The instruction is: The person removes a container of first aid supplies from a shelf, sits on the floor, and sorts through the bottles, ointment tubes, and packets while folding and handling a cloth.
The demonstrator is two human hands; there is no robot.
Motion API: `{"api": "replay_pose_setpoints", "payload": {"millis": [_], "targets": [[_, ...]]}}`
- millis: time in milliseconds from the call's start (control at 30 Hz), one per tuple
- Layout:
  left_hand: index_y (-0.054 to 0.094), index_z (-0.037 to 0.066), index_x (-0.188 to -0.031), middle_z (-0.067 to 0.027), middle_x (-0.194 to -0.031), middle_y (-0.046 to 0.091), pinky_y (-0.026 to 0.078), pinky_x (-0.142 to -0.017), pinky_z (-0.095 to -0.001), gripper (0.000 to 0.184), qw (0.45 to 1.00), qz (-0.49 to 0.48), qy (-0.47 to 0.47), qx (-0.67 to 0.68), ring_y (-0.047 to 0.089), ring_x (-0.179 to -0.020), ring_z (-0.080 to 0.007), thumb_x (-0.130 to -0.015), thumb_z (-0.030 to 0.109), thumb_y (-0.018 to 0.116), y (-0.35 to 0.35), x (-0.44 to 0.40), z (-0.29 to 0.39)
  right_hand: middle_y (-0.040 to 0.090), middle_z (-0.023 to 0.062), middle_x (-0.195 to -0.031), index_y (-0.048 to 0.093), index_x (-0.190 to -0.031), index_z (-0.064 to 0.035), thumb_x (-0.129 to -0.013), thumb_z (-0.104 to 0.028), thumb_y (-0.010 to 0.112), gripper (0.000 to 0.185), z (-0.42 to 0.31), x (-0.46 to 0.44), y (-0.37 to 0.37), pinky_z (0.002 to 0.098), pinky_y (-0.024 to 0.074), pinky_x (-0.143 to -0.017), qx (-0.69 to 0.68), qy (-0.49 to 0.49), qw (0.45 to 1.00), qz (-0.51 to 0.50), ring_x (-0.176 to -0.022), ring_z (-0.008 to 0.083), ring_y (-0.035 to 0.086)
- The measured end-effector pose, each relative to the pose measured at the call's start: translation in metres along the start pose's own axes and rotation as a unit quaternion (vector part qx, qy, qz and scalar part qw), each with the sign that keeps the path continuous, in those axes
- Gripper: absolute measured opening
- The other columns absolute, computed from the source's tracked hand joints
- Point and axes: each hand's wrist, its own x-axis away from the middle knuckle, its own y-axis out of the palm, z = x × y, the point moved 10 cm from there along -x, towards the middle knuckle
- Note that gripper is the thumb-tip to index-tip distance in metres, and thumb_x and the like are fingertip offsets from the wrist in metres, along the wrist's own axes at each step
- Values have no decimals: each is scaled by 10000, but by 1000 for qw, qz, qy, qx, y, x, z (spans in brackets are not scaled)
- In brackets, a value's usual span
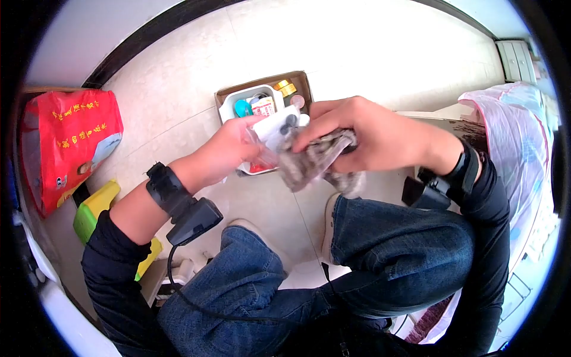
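In the middle of the head view, my left hand (235, 143) grips a white packet (273, 128) with a dark print, and its edge looks like clear plastic. My right hand (363, 134) is closed around a crumpled brown-and-grey patterned cloth (315, 160), which hangs below the fingers and touches or overlaps the packet. Motion blurs the cloth. Behind both hands, a brown box (306, 83) on the floor holds a white tub (229, 108) with a teal item (242, 107) inside. Yellow rolls (285, 88) lie beside the tub.
A red bag (74, 140) stands at the left, with a green and yellow object (95, 208) near it. My knees are below the hands. A translucent plastic-covered bundle (517, 137) is at the right, below a small grey cabinet (516, 59).
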Motion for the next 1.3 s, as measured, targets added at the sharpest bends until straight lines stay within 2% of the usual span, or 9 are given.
{"api": "replay_pose_setpoints", "payload": {"millis": [167, 267, 333, 500, 633, 733, 900, 1100, 1300], "targets": [[478, 2, -1116, -65, -1038, 558, 445, -828, -271, 339, 992, -73, -27, 96, 532, -969, -145, -783, -59, 461, 29, 5, 2, 523, 97, -881, 620, -895, -105, -585, -71, 644, 313, -24, -2, 4, 346, 462, -678, 161, -51, 983, 76, -757, 274, 564], [511, -5, -1067, -67, -926, 594, 453, -711, -238, 307, 984, -79, 111, -117, 563, -827, -108, -777, -75, 436, 33, 4, 15, 506, 79, -842, 633, -859, -131, -588, -122, 644, 271, -21, -2, 10, 330, 471, -643, 314, -84, 943, 74, -737, 240, 568], [502, 2, -1096, -72, -891, 599, 453, -662, -230, 355, 988, -93, 36, -114, 563, -754, -102, -764, -95, 417, 24, 5, 2, 502, 72, -817, 640, -844, -146, -594, -149, 635, 250, -16, -3, 12, 318, 476, -627, 397, -113, 908, 70, -731, 224, 571], [422, 5, -1209, -75, -819, 595, 432, -558, -214, 482, 994, -99, -28, -41, 525, -583, -88, -739, -96, 403, 28, 13, -7, 535, 69, -851, 628, -762, -150, -602, -104, 612, 168, 72, 9, -26, 322, 492, -602, 560, 58, 825, 40, -716, 223, 589], [390, -16, -1227, -63, -751, 586, 431, -539, -198, 481, 995, -51, -24, -81, 533, -598, -90, -750, -79, 391, 9, 9, -9, 539, 79, -830, 643, -848, -168, -588, -48, 600, 290, 93, 22, -61, 320, 482, -629, 497, 171, 849, 47, -729, 243, 580], [448, -59, -1112, -86, -754, 585, 445, -543, -215, 330, 998, -38, -39, -20, 562, -612, -116, -784, -19, 439, 0, 5, -18, 513, 71, -785, 639, -921, -174, -585, -47, 596, 362, 48, 17, -73, 326, 464, -633, 349, 66, 917, 181, -694, 253, 553], [472, -18, -1116, -80, -903, 587, 471, -643, -215, 305, 993, -50, -47, 96, 585, -774, -128, -814, 22, 450, 17, 4, -12, 493, 87, -798, 627, -925, -147, -564, -65, 632, 370, -14, -3, -15, 341, 459, -635, 117, -96, 982, 112, -686, 257, 541], [485, 17, -1110, -73, -1040, 558, 463, -792, -246, 297, 984, -105, -34, 140, 560, -932, -143, -823, -17, 420, 28, 7, 1, 475, 79, -804, 626, -899, -168, -564, -138, 642, 337, -31, -4, 20, 351, 449, -609, 337, -121, 931, 68, -691, 236, 542], [528, -12, -1038, -54, -854, 590, 415, -552, -192, 286, 992, -99, -36, 64, 543, -680, -81, -780, -72, 423, 24, 0, 1, 505, 99, -830, 631, -879, -150, -576, -95, 598, 310, -9, -11, 8, 368, 470, -601, 282, -47, 958, 14, -685, 279, 570]]}}
